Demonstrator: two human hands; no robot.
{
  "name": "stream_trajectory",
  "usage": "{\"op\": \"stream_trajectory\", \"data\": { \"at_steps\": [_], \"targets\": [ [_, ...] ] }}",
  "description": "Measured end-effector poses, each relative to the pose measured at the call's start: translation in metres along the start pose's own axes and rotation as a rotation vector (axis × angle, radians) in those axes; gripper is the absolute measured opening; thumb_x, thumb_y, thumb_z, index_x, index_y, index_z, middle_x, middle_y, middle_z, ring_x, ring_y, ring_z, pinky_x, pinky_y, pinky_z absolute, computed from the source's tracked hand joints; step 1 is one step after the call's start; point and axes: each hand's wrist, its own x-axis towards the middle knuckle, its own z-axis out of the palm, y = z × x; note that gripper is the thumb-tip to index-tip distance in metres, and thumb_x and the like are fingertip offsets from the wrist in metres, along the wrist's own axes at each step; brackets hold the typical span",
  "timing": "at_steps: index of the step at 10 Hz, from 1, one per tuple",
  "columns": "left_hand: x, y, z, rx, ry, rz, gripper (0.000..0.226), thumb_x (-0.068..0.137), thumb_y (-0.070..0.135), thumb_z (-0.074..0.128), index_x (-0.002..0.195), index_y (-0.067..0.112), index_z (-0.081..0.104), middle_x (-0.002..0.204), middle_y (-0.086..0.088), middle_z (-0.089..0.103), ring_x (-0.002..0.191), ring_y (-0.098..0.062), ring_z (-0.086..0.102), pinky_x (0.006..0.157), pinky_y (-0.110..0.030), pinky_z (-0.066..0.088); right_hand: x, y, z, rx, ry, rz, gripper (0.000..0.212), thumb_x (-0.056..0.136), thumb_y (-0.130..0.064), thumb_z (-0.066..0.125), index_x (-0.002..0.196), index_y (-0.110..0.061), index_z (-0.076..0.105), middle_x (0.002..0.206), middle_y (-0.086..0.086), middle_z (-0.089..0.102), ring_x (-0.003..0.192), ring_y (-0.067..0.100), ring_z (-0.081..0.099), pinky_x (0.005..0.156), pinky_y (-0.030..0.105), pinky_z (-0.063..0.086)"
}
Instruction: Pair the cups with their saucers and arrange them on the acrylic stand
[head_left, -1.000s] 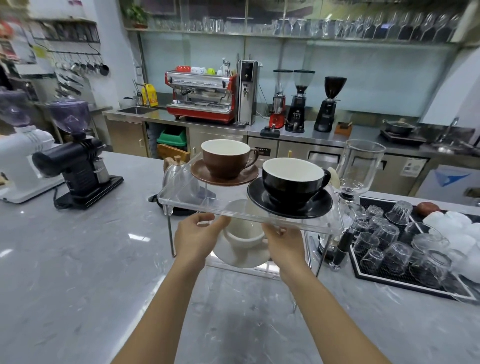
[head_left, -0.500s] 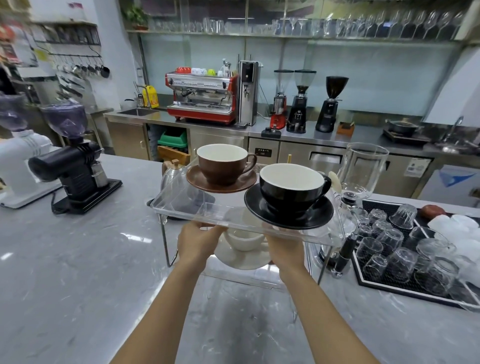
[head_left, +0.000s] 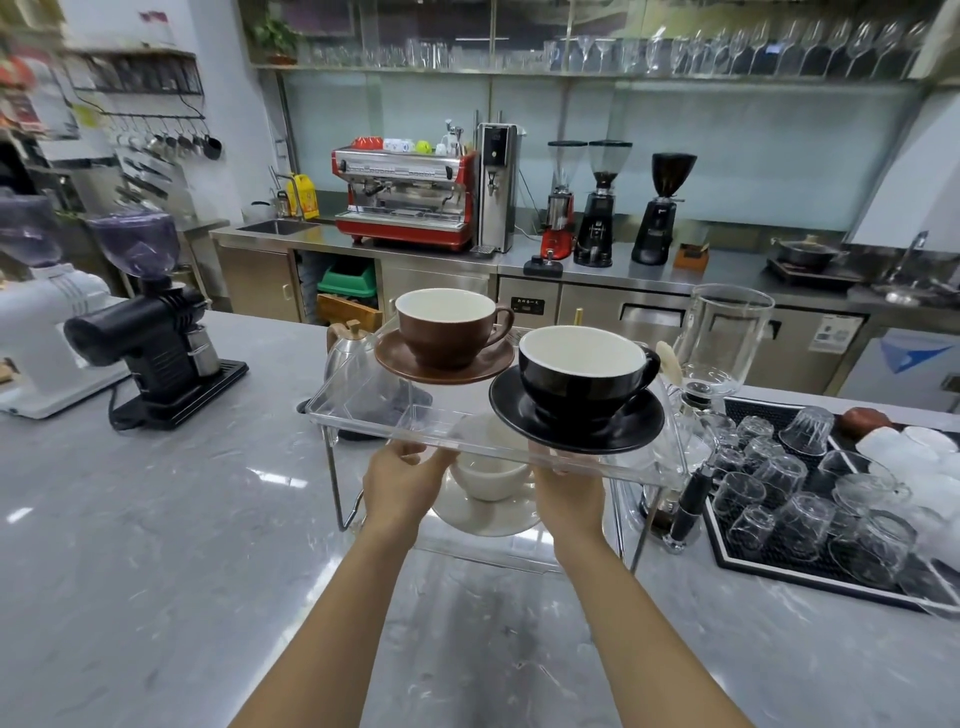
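White cup (head_left: 488, 475) on white saucer (head_left: 485, 512) sits directly between left hand (head_left: 400, 480) and right hand (head_left: 569, 499), both equally near; fingers apparently gripping the saucer rim, partly hidden under the acrylic stand (head_left: 363, 410).

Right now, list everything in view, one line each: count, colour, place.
brown cup: 1, on brown saucer, stand top, left
black cup: 1, on black saucer, top, right
white cup: 1, on white saucer, lower shelf
acrylic stand: 1, clear, counter centre
grinder: 1, black, counter left
glasses: many, clear, upturned on black mat, right
espresso machine: 1, red, back counter
left hand: at white saucer
right hand: at white saucer
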Motion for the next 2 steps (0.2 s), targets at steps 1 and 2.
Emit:
{"op": "stream_trajectory", "data": {
  "at_steps": [1, 2],
  "targets": [
    [-0.0044, 0.0, -0.0001, -0.079, 0.019, 0.039, 0.059, 0.08, 0.053, 0.08, 0.119, 0.01, 0.071, 0.115, -0.008, 0.075, 0.11, -0.031, 0.068, 0.102, -0.052, 0.054, -0.0068, -0.0037, -0.0027, 0.004, 0.03, -0.097, 0.027, 0.095, -0.035, 0.059, 0.115, -0.017, 0.063, 0.106, -0.003, 0.068, 0.092, 0.014, 0.062, 0.061, 0.008, 0.039],
    [-0.0141, 0.0023, -0.0033, -0.065, 0.078, 0.091, 0.045, 0.085, 0.048, 0.075, 0.115, 0.015, 0.074, 0.111, -0.002, 0.077, 0.11, -0.026, 0.069, 0.101, -0.05, 0.054, -0.0163, -0.0104, -0.0073, -0.004, 0.051, -0.176, 0.032, 0.096, -0.036, 0.057, 0.124, -0.021, 0.06, 0.114, -0.011, 0.063, 0.104, 0.009, 0.058, 0.079, 0.012, 0.043]
  ]
}}
